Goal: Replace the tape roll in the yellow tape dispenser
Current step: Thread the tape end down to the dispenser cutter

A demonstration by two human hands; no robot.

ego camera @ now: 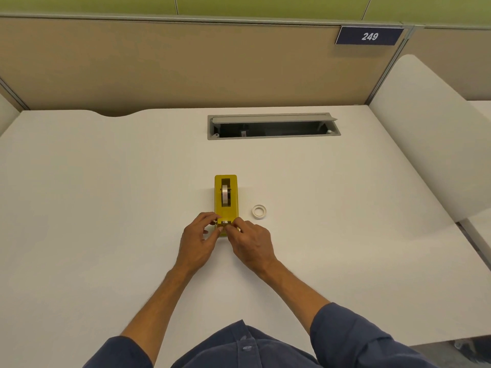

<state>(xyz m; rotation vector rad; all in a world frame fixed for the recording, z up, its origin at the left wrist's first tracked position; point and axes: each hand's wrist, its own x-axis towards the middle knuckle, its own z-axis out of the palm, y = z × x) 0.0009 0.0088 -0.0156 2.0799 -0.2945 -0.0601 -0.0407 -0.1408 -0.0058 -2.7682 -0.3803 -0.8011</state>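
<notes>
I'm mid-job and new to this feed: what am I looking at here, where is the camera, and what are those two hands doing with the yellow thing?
There is no machine here. One wide camera worn on a person's head looks forward and down at their bare hands.

On the white desk stands the yellow tape dispenser, with a tape roll seated in its slot. A second tape ring lies flat on the desk to its right, apart from it.

The left hand and right hand both pinch at the dispenser's near end, around the cutter. Whether a tape end is between the fingers is too small to tell.

Behind, an open cable tray is set into the desk.
</notes>
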